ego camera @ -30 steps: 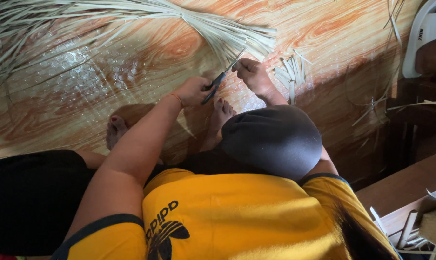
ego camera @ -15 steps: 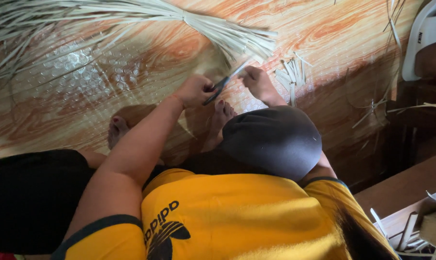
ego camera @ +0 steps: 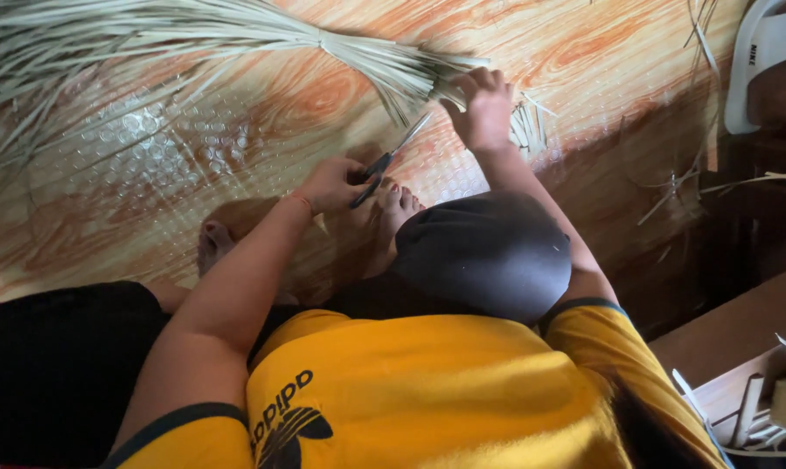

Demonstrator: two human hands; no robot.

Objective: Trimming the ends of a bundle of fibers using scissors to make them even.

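Scissors (ego camera: 391, 160) sit in the closed fingers of the left hand (ego camera: 334, 184), long axis slanting up and to the right, blades apart with tips aimed at the cut ends of the pale leaf-strip bundle (ego camera: 384, 65). The right hand (ego camera: 484, 108) pinches those ends just beyond the tips — a careless snip could likely nick its fingers or cut the strips unevenly, should the bundle slip.

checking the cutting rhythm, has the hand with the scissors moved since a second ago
Yes. The left hand with the scissors has drawn back from the tied bundle of pale strips, toward the bare foot, and sits farther from the right hand.
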